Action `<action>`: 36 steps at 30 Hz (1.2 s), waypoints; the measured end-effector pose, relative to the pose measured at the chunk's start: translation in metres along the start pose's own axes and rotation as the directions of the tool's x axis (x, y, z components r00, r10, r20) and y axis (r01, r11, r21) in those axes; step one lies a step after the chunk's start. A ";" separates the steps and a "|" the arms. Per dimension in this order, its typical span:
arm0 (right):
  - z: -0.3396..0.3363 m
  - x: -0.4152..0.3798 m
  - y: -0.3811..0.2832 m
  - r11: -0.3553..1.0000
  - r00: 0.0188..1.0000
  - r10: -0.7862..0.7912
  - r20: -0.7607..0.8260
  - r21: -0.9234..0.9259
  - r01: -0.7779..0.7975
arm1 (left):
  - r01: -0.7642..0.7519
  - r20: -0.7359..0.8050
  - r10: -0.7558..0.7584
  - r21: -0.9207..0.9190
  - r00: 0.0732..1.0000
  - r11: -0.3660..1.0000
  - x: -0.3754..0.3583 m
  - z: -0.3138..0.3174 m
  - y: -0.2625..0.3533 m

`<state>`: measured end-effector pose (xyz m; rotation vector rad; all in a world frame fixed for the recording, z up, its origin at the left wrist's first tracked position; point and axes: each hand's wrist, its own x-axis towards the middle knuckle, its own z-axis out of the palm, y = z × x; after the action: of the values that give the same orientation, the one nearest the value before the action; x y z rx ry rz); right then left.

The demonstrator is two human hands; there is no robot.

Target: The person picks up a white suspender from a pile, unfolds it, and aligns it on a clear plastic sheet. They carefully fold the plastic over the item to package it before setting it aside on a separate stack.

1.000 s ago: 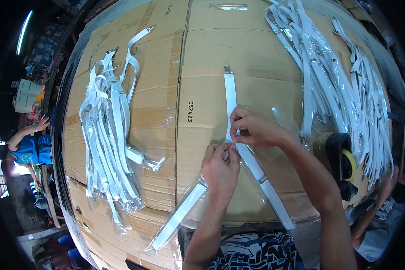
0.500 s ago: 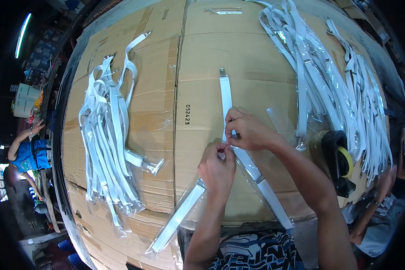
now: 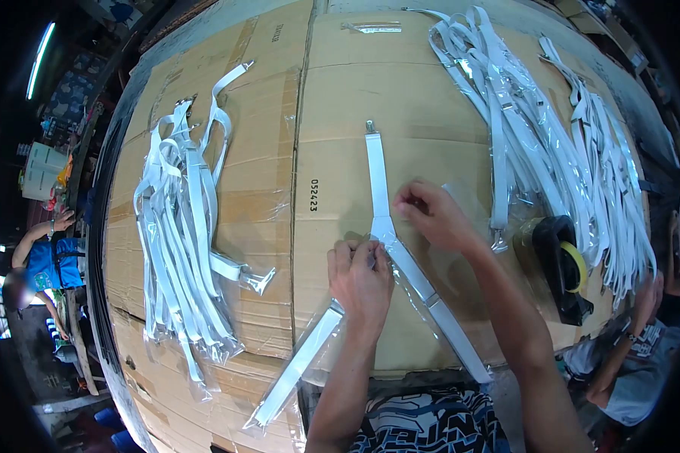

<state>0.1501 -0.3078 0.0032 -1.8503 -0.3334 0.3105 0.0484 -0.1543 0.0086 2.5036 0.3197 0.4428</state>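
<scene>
A white pair of Y-shaped suspenders (image 3: 378,177) lies on the cardboard, its single strap pointing away and a metal clip at the far end. Its two lower straps run towards me in clear plastic sleeves. My left hand (image 3: 361,283) is closed at the junction, fingertips pinching its left side and covering the top of the left strap. Just right of the junction, my right hand (image 3: 438,219) is raised off the strap. Its fingers are curled together; whether something small is between them is hidden.
A bundle of sleeved white suspenders (image 3: 177,226) lies left; two more bundles, a near one (image 3: 525,128) and a far one (image 3: 608,181), lie right. A black tape dispenser (image 3: 555,268) stands by my right forearm. Other people are at the left (image 3: 53,260) and lower right (image 3: 635,370).
My right hand has let go of the suspenders' middle and moved slightly right, uncovering the junction. My left hand stays at the junction.
</scene>
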 end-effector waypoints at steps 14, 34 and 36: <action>0.032 -0.056 0.004 0.905 0.950 -0.271 -0.153 -0.376 0.197 | -0.161 -0.041 0.158 -0.090 0.987 0.983 -0.007 0.008 -0.016; 0.032 -0.058 0.005 0.801 0.950 -0.310 -0.036 -0.548 0.240 | -0.273 0.137 0.257 0.116 0.957 0.955 -0.023 0.000 -0.013; 0.033 -0.058 0.005 0.799 0.950 -0.310 -0.036 -0.551 0.240 | -0.291 0.145 0.272 0.135 0.951 0.947 -0.024 -0.001 -0.013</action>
<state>0.0849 -0.3023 -0.0086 -2.3261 -0.6499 -0.1241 0.0247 -0.1506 -0.0043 2.7269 -0.0591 0.3823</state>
